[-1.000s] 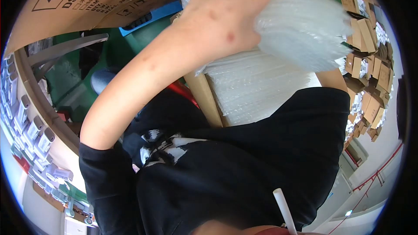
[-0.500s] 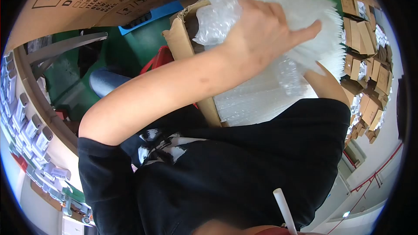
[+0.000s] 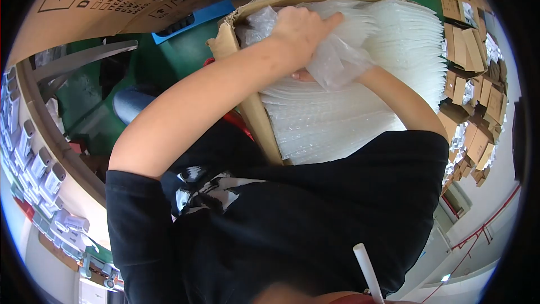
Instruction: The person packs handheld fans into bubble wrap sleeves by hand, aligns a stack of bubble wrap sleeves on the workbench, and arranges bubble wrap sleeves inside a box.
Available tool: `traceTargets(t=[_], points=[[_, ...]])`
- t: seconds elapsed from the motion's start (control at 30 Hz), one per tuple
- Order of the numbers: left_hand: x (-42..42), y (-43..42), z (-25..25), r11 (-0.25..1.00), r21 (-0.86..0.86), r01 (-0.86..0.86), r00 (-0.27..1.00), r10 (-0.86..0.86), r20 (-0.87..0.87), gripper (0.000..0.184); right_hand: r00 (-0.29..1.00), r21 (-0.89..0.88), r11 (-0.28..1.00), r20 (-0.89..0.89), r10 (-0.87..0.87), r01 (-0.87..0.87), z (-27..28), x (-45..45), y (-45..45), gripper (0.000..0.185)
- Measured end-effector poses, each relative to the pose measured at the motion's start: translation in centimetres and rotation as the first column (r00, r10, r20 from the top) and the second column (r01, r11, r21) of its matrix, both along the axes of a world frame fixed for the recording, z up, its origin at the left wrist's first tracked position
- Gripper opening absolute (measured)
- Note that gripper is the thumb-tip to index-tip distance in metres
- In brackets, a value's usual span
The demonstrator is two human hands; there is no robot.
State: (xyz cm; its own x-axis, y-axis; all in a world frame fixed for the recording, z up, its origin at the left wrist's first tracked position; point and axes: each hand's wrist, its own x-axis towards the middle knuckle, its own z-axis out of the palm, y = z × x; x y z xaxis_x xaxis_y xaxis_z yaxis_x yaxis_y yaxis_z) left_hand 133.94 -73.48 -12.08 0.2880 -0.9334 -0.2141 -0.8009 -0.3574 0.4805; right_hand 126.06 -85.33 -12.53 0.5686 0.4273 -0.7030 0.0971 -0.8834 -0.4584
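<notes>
An open cardboard box (image 3: pixel 260 129) in front of my chest is packed with layered white translucent bubble-wrap bags (image 3: pixel 337 121). Over its far left part is my left hand (image 3: pixel 298 32), fingers curled down into crumpled bubble wrap (image 3: pixel 261 22) and thumb stretched to the right. My right hand (image 3: pixel 304 76) is mostly hidden behind a loose translucent bag (image 3: pixel 340 65). Only a few of its fingertips show, below my left wrist. The loose bag drapes over my right wrist and touches the thumb side of my left hand.
A large printed carton (image 3: pixel 135 0) stands along the far side. A blue tray (image 3: pixel 194 22) lies beyond the box on the green floor (image 3: pixel 152 62). Stacked brown cartons (image 3: pixel 472 95) are at the right. Rows of white devices (image 3: pixel 42 163) line the left edge.
My left hand has moved left and pulled in closer. The large bubble-wrap sheet over the box has shrunk to a crumpled bundle, uncovering the layered bags. My right fingertips have come into view.
</notes>
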Motion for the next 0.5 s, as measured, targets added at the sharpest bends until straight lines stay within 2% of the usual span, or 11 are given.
traceTargets(t=[0.1,0.2,0.3,0.4,0.5], points=[[-0.2,-1.4,-1.7,0.996,0.056,-0.073,0.997,0.071,0.038,0.09,0.978,0.134,0.988,0.183,-0.101,0.077,-0.9,-1.1,-0.3,0.059],[0.0,-1.6,-2.2,0.993,0.096,-0.068,0.997,0.07,-0.02,0.093,0.992,0.115,0.986,0.013,-0.124,0.122,0.1,-0.8,-0.4,0.062],[0.4,-1.4,-2.8,0.993,0.097,-0.075,0.996,0.079,-0.04,0.094,0.988,0.148,0.977,0.003,-0.156,0.154,-1.0,-1.2,-0.6,0.066],[1.0,-1.9,-3.9,0.991,0.088,-0.105,0.993,0.109,-0.045,0.092,0.825,0.3,0.77,-0.155,-0.543,0.563,-0.1,-1.5,-0.2,0.067],[1.0,-2.1,-4.3,0.987,0.065,-0.15,0.988,0.152,-0.038,0.089,0.664,0.066,0.672,-0.25,-0.704,0.738,0.8,-1.2,-0.4,0.067]])
